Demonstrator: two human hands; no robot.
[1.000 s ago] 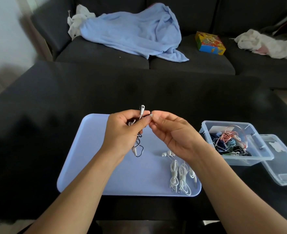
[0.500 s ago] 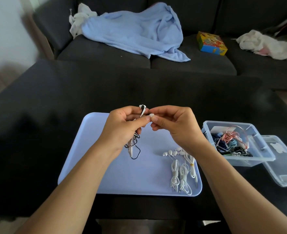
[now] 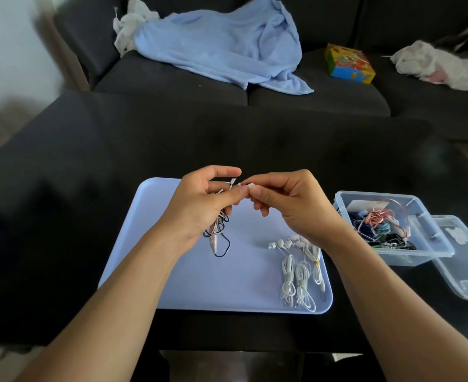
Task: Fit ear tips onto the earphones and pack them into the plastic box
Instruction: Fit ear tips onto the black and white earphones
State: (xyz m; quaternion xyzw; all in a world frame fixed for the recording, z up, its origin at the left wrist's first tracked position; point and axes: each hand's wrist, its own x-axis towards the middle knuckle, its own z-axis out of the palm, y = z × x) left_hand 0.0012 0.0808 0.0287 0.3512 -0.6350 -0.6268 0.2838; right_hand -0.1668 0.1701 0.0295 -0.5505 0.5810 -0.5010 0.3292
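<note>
My left hand [image 3: 199, 205] grips a black-and-white earphone [image 3: 218, 230] above the lilac tray [image 3: 172, 271]; its coiled cable hangs below my palm and one earbud pokes up between my fingers. My right hand [image 3: 290, 205] pinches a small white ear tip [image 3: 250, 185] right beside that earbud. Several bundled white earphones [image 3: 299, 268] lie on the tray's right side. The clear plastic box [image 3: 425, 244], to the right of the tray, holds several coloured earphones.
The box's clear lid [image 3: 464, 260] lies on the black table [image 3: 255, 144] right of the box. Behind the table is a dark sofa with a blue blanket [image 3: 222, 42], a colourful carton [image 3: 348, 63] and white cloths.
Both hands have kept close together over the tray. My right hand turned over and now pinches the ear tip from above, next to the earbud.
</note>
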